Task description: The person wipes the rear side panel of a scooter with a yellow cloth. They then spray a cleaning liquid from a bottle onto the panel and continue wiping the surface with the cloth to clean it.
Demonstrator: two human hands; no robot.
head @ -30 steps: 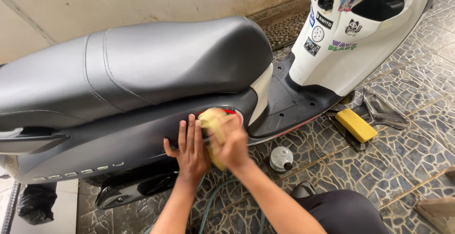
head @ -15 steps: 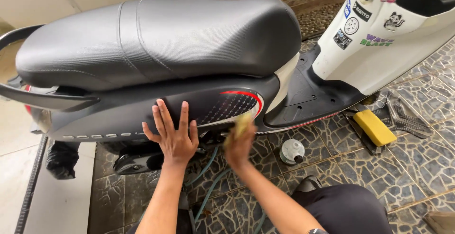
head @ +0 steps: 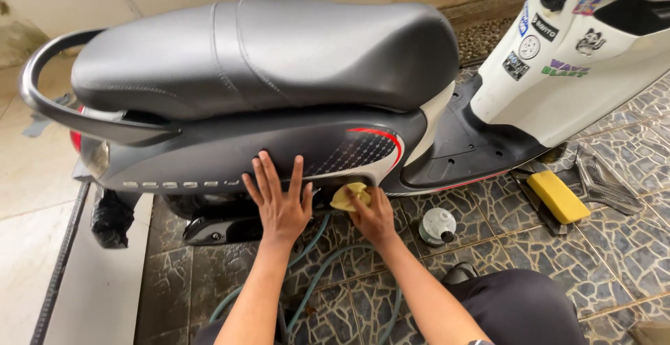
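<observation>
While the left hand (head: 279, 202) braces flat, fingers spread, on the scooter side panel (head: 230, 153), the right hand (head: 373, 216) grips a yellow cloth (head: 349, 195) at the panel's lower edge; even pressure there seems advisable.

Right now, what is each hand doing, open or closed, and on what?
Left hand: open, fingers spread, flat against the grey side panel of the scooter.
Right hand: closed on a yellow cloth, pressed to the panel's lower edge.
</observation>
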